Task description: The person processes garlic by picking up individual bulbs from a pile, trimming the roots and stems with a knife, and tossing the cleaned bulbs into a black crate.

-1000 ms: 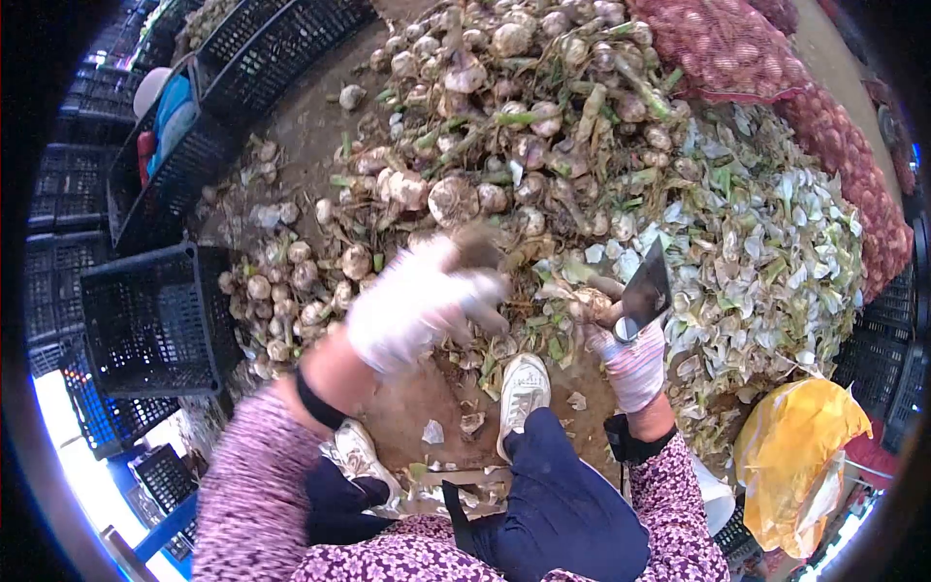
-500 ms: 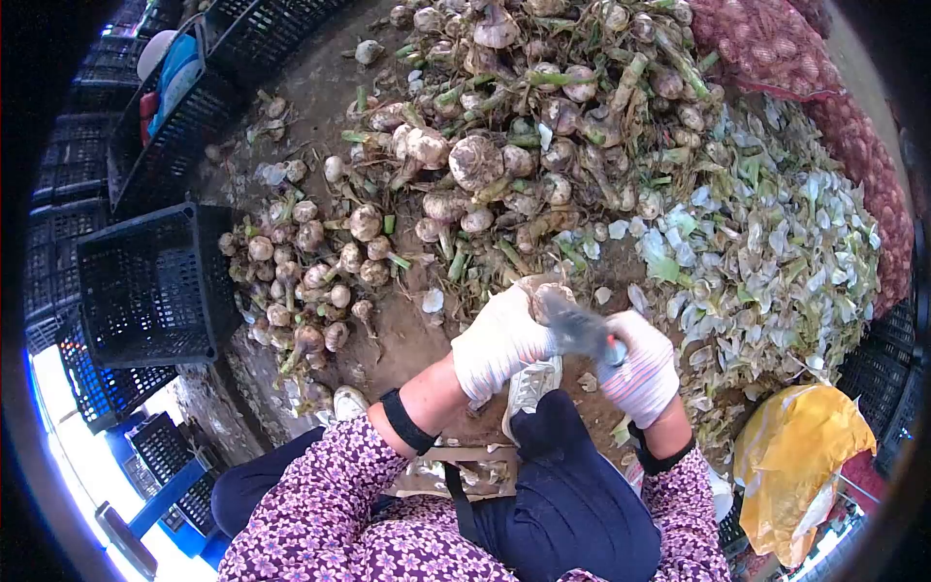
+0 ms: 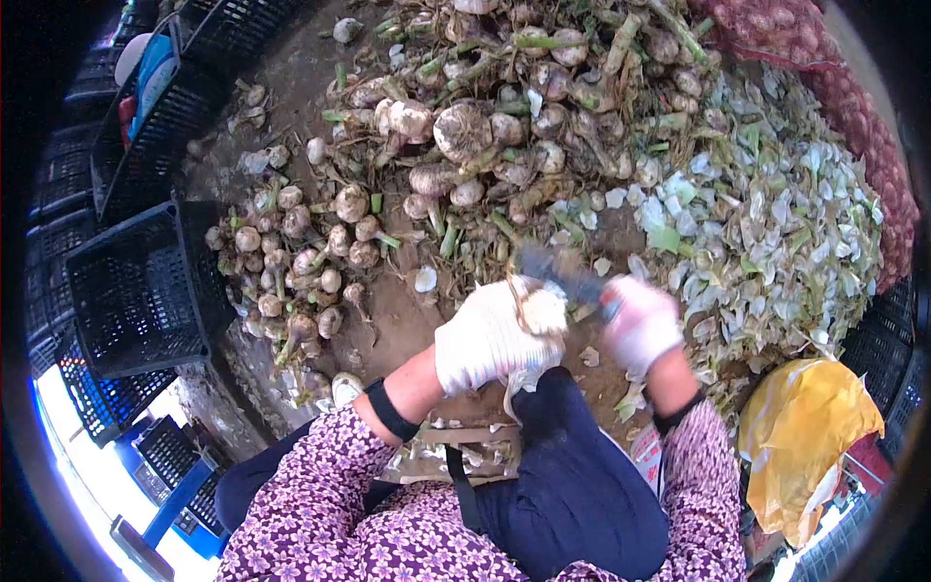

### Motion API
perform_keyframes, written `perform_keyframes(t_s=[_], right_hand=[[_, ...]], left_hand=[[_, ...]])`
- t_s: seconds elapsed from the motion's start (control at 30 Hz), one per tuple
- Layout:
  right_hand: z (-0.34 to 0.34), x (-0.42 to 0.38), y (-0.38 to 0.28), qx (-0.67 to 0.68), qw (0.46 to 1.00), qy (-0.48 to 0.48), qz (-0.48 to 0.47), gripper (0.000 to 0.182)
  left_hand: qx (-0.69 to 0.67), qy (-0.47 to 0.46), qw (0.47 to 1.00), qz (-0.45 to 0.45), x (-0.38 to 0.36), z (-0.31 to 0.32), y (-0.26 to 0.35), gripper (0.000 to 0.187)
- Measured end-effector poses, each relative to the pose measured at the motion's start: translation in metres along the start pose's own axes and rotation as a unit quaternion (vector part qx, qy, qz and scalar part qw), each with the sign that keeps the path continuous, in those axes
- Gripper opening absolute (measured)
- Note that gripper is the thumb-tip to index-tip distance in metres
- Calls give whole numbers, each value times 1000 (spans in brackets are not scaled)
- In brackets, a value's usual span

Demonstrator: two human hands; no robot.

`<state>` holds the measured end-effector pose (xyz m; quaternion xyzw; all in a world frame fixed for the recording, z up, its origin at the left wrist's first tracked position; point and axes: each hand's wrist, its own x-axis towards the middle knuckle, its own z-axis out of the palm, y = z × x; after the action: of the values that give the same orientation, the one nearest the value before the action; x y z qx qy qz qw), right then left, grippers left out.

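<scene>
Left hand (image 3: pixel 488 335), gloved, grips a garlic bulb (image 3: pixel 543 310); right hand (image 3: pixel 640 325) clenches a knife (image 3: pixel 562 274) at its 10 o'clock. Risk: blade slipping into the gloved fingers.

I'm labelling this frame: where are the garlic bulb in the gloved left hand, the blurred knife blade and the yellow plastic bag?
Round pale garlic bulb (image 3: pixel 544 312), head view, cut face.
Grey metal knife blade (image 3: pixel 558 272), head view, mid-blade.
Yellow plastic bag (image 3: pixel 800 436), head view, middle.
</scene>
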<state>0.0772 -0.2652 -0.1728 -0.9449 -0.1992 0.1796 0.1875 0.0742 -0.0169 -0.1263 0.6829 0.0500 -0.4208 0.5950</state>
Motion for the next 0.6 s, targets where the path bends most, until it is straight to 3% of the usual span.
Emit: perform_keyframes(t_s=[0.03, 0.07, 0.13, 0.17, 0.2, 0.27, 0.3, 0.33, 0.43, 0.5, 0.53, 0.6], right_hand=[[8, -5, 27, -21, 999, -4, 45, 12], [11, -6, 47, -44, 995, -6, 84, 14], [-6, -15, 45, -45, 995, -2, 91, 15], [-8, -20, 40, -6, 994, -3, 105, 13], [-11, -17, 36, 30, 993, 3, 115, 12], [-13, -15, 17, 123, 986, 10, 109, 11], [-14, -14, 5, 165, 979, -32, 118, 12], [-20, -12, -8, 193, 972, -74, 107, 12], [-17, -7, -26, 222, 968, -108, 50, 12], [-20, -4, -33, 263, 952, -134, 85, 15], [-14, -6, -32, 304, 931, -163, 117, 17], [26, -16, -14, 271, 936, -192, 113, 19]], left_hand=[[-10, 21, 996, 84, -11, 6, -5, 55], [73, 49, 989, 119, -15, 5, -3, 56], [-34, 13, 999, 31, -6, 2, -10, 60], [97, 78, 983, 138, -4, -1, -17, 60], [99, 82, 981, 144, 0, -2, -20, 60], [252, 16, 946, 202, -3, 5, -23, 59], [303, -6, 937, 175, 1, 12, -26, 54], [381, -36, 898, 216, 0, 13, -26, 44], [421, -75, 882, 199, 1, 19, -25, 32], [480, -76, 817, 311, -2, 14, -22, 23], [479, -74, 814, 321, -2, 12, -20, 23], [404, 45, 812, 420, -7, 2, -19, 18]])
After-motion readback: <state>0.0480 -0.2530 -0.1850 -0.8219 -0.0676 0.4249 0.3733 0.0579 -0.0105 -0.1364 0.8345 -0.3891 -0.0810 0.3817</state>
